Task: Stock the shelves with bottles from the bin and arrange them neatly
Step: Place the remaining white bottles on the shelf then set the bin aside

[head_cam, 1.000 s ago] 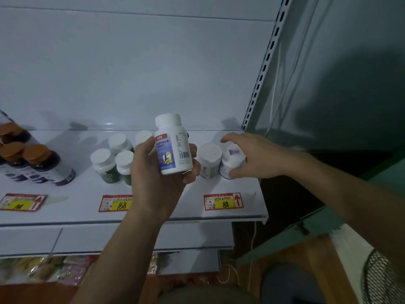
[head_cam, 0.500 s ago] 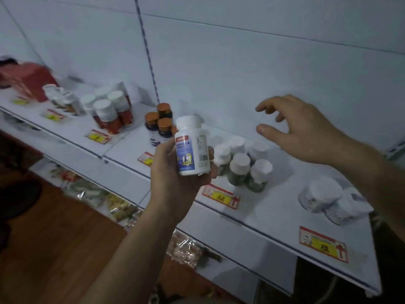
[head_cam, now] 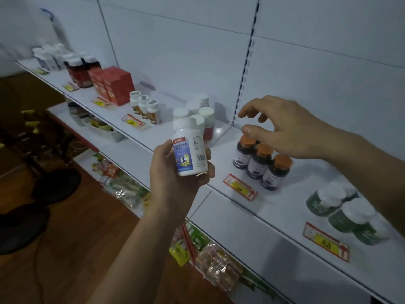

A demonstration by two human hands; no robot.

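Since the earlier frame the view has swung further left along the shelf [head_cam: 274,207], so red boxes [head_cam: 114,85] and more bottles now show at far left, and the right hand [head_cam: 282,126] has come lower, close above the orange-capped bottles [head_cam: 262,163]. Left hand [head_cam: 175,178] grips a white bottle [head_cam: 189,150] upright in front of the shelf edge, fingers curled round its lower body, the blue label and barcode facing the camera; the bottle is not on the shelf. Right hand holds nothing: fingers spread and slightly bent, thumb just above the rear orange cap; contact cannot be confirmed. Three orange-capped bottles stand in a tight row on the shelf behind a red-and-yellow price tag [head_cam: 241,187]. Green bottles [head_cam: 341,212] with white caps stand to their right, partly covered by the right forearm. White-capped bottles [head_cam: 198,113] are grouped behind the held bottle. Bagged goods [head_cam: 217,264] lie on the lower shelf.
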